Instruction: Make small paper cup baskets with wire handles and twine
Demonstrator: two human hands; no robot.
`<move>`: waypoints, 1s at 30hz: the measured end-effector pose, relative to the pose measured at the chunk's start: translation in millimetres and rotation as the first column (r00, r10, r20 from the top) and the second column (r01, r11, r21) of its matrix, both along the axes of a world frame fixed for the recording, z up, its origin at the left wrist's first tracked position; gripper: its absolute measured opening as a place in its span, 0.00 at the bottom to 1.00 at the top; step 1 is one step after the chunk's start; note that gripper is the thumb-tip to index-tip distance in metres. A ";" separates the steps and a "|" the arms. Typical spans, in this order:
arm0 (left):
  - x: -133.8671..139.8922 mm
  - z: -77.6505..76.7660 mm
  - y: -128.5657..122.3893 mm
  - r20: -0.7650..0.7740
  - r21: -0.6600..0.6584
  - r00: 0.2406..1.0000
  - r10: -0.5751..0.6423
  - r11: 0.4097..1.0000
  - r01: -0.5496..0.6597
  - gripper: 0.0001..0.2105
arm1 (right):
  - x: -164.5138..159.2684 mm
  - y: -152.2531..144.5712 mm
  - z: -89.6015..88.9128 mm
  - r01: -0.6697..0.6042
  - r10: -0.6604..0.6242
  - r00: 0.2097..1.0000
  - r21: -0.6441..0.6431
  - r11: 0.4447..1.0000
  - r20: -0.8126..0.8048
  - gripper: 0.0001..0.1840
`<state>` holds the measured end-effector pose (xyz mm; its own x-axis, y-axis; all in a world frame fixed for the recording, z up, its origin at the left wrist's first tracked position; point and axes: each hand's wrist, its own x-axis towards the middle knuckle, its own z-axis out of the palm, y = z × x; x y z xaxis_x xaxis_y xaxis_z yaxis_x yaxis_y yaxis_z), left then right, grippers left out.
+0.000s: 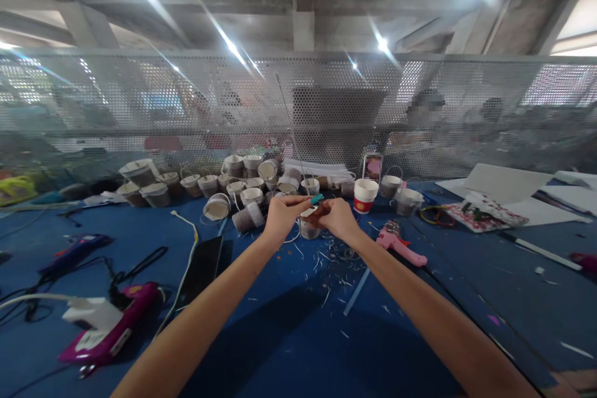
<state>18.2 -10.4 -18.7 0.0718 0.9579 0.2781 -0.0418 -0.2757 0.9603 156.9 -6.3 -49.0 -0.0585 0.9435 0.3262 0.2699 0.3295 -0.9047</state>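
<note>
At the middle of the table, my left hand [283, 216] is closed in a pinch, its fingertips at a small teal piece [316, 199]. Facing it, my right hand [339, 219] is closed too, with dark brownish fingertips or material at its tip. What it pinches is too small to make out. Both hands are just above a small greyish cup [310, 230] with a pale top, partly hidden by the fingers. A thin upright wire [291, 127] rises behind the hands; where its lower end sits is hidden.
Several similar small cups [217, 206] crowd the back, some tipped over. White-and-red paper cups [365, 196] and a pink glue gun [405, 252] lie right of my hands. On the left are a black phone [200, 270], a purple power strip [114, 323] and cables. Scraps litter the blue table.
</note>
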 end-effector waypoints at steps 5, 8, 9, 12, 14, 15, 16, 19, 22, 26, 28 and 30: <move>1.6 -1.1 -1.2 0.008 0.011 0.999 0.038 0.999 -0.038 0.09 | -2.1 -0.6 -3.3 0.018 -0.019 1.000 0.025 1.000 0.001 0.09; 3.0 -2.7 -0.3 0.017 0.007 0.998 0.058 0.998 -0.058 0.09 | -4.9 -3.4 -2.6 0.066 -0.070 0.996 0.068 0.996 0.053 0.10; 3.1 -2.9 0.2 0.016 0.000 0.998 0.062 0.998 -0.062 0.09 | -5.6 -4.5 -1.3 0.082 -0.088 0.993 0.077 0.994 0.078 0.10; 1.4 -1.8 2.0 0.016 -0.001 0.998 0.059 0.998 -0.059 0.09 | -5.6 -7.4 4.5 -0.009 0.007 0.997 0.026 1.000 0.078 0.11; -1.3 0.1 3.6 0.029 -0.002 0.999 0.043 0.999 -0.043 0.09 | -4.4 -8.5 8.9 -0.207 0.206 0.978 -0.074 0.976 -0.021 0.12; -2.8 1.1 4.4 0.037 -0.008 0.999 0.034 0.999 -0.033 0.09 | -3.9 -8.9 10.7 -0.306 0.297 0.951 -0.115 0.945 -0.089 0.13; -4.0 1.9 5.1 0.042 -0.018 0.999 0.028 0.999 -0.027 0.09 | -3.6 -9.0 12.1 -0.379 0.359 0.921 -0.139 0.915 -0.152 0.15; -5.6 2.2 7.0 0.054 -0.062 0.998 0.021 0.998 -0.017 0.11 | -5.0 -9.3 12.4 -0.436 0.380 0.874 -0.144 0.889 -0.303 0.18; -4.5 -1.0 8.5 0.059 -0.125 0.998 0.009 0.992 -0.001 0.14 | -8.3 -10.2 9.6 -0.454 0.350 0.833 -0.168 0.875 -0.429 0.20; -4.0 -7.0 10.1 0.011 -0.112 1.000 0.025 0.993 -0.024 0.15 | -11.2 -12.1 8.6 -0.442 0.322 0.833 -0.191 0.876 -0.450 0.18; -4.9 -9.0 9.9 -0.065 -0.038 0.996 0.067 0.997 -0.069 0.13 | -12.0 -11.8 8.3 -0.393 0.280 0.855 -0.193 0.899 -0.436 0.16; -5.9 -10.0 8.7 -0.150 0.048 0.981 0.120 0.992 -0.115 0.11 | -12.8 -9.9 5.9 -0.329 0.229 0.884 -0.195 0.924 -0.407 0.16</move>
